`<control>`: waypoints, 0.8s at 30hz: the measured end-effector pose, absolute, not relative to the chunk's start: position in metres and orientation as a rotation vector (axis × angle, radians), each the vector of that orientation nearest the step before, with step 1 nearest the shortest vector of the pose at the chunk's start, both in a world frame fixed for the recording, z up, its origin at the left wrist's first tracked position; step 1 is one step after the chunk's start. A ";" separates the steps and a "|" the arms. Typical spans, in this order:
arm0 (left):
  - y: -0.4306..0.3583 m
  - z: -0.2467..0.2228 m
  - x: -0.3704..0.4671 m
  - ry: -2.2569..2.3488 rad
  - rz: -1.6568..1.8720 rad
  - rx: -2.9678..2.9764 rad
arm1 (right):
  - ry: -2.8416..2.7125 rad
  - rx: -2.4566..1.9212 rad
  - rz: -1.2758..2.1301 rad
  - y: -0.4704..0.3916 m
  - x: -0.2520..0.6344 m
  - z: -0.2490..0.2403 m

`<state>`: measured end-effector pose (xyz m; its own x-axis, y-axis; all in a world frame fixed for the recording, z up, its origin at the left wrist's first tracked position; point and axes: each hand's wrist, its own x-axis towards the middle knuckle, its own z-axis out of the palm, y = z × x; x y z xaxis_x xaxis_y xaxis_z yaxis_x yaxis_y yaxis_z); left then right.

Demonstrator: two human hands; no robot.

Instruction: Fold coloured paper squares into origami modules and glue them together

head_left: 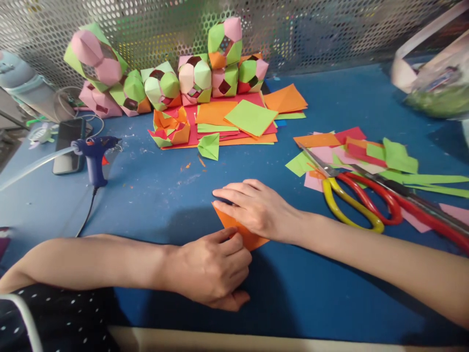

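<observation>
An orange paper piece with a pointed corner lies on the blue table in front of me, partly hidden by both hands. My right hand rests flat over its upper part, fingers stretched out to the left. At the paper's lower left edge is my left hand, its fingers curled and the index fingertip and thumb side against the paper. Beyond the hands, a small folded green paper piece sits near a stack of coloured sheets.
Folded paper models line the back. A blue glue gun and a phone stand at left. Yellow-handled scissors, a red-handled tool and paper scraps lie at right. A plastic bag is at the far right.
</observation>
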<state>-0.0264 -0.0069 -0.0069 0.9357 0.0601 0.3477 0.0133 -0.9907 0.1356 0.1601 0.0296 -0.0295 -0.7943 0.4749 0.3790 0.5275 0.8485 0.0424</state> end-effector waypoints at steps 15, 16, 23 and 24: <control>-0.007 -0.006 -0.028 0.048 0.481 2.984 | -2.748 -1.010 -0.241 -0.043 0.247 -0.022; -0.007 -0.006 -0.028 0.046 0.481 2.982 | -2.724 -1.021 -0.229 -0.044 0.246 -0.021; -0.007 -0.006 -0.027 0.043 0.495 3.002 | -2.644 -0.955 -0.076 -0.019 0.208 -0.009; -0.007 -0.006 -0.027 0.042 0.498 3.000 | -2.662 -0.927 -0.075 -0.013 0.202 -0.009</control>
